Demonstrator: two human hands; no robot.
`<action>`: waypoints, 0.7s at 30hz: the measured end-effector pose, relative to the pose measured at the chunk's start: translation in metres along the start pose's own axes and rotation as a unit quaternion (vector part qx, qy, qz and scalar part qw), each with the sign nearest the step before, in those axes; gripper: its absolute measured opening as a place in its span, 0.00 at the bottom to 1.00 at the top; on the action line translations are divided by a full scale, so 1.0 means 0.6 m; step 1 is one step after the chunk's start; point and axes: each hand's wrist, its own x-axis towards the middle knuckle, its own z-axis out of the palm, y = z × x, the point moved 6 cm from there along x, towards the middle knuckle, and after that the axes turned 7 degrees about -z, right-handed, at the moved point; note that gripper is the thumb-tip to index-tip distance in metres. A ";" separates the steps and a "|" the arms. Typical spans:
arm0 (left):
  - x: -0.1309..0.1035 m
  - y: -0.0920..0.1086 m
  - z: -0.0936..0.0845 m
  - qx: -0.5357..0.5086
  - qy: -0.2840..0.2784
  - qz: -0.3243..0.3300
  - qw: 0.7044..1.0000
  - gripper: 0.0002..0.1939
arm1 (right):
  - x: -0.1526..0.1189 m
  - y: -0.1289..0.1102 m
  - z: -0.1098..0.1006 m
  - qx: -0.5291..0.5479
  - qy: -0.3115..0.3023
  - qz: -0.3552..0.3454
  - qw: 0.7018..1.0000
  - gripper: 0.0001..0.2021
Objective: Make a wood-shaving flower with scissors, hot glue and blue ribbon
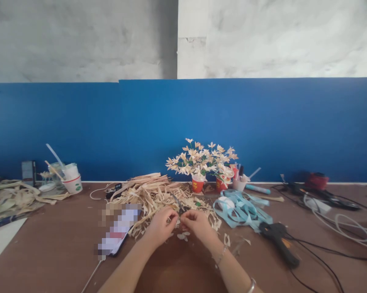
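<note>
The left hand [162,221] and the right hand [198,223] are near each other above the desk [58,240], both in a narrow pinch; I cannot tell whether something very small is held between the fingertips. The pile of dry husk-like strips [149,191] lies on the desk, just beyond the hands, and some pale petal-like pieces [183,236] lie just below them. By their look, the strips should be light, thin and rather stiff, and may split along the length. The petal-like pieces seem fragile, so a soft fingertip hold at the edge is safer.
</note>
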 end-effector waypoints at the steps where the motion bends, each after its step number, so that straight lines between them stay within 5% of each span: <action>1: 0.001 -0.003 0.001 -0.003 0.005 -0.014 1.000 0.08 | -0.001 -0.008 -0.003 -0.045 0.017 -0.033 0.998 0.07; 7: 0.005 -0.028 0.016 -0.077 -0.027 -0.115 0.990 0.08 | -0.017 -0.054 0.004 -0.217 0.025 -0.194 0.956 0.08; 13: 0.004 -0.045 0.031 -0.217 -0.110 -0.187 0.952 0.10 | -0.008 -0.029 0.004 -0.095 -0.001 -0.071 0.993 0.04; 21: 0.004 -0.016 0.010 -0.065 -0.006 -0.062 0.996 0.04 | -0.002 -0.009 0.004 0.011 0.001 -0.012 1.000 0.05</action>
